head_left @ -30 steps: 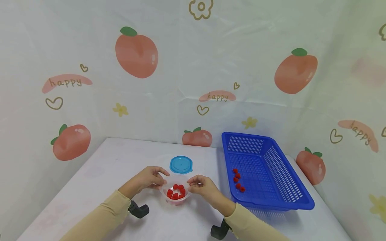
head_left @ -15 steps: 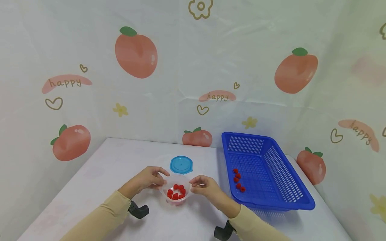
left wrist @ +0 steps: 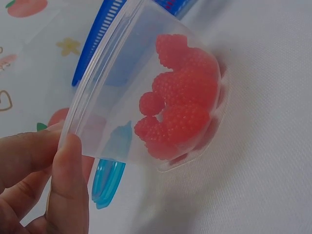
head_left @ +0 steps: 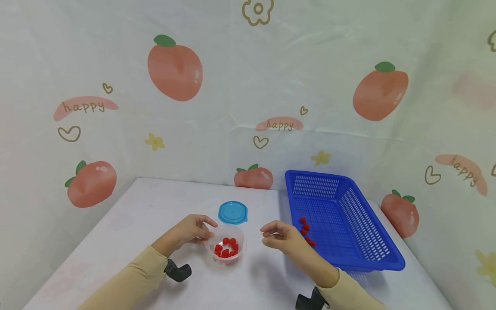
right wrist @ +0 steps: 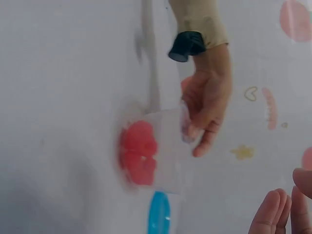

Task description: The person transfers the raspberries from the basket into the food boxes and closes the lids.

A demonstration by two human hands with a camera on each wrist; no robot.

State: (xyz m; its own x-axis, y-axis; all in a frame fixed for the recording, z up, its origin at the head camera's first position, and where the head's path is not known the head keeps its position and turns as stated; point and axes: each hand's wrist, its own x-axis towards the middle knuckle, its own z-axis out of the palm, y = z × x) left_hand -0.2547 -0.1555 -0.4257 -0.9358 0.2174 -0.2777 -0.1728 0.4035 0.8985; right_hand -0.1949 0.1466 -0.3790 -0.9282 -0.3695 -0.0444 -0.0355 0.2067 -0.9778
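A clear plastic bowl [head_left: 240, 236] stands on the white table with several red raspberries [left wrist: 187, 97] in its bottom. My left hand [head_left: 189, 229] pinches the bowl's rim on the left side, thumb and fingers on either side of the wall [left wrist: 109, 92] in the left wrist view. To the right of the bowl, my right hand [head_left: 288, 239] is in the air, apart from it, holding nothing, its fingers loosely bent. It is between the bowl and the blue basket [head_left: 345, 224], partly covering the near left edge of the basket. Behind the bowl lies a round blue lid [head_left: 232, 212].
Several more raspberries [head_left: 305, 226] lie along the left side inside the basket. A white cloth backdrop [head_left: 209, 129] printed with fruit rises behind the table. Each wrist carries a black camera mount [head_left: 178, 271].
My right hand has let go of the bowl's right rim and moved right, towards the basket. The left hand and the bowl have stayed in place.
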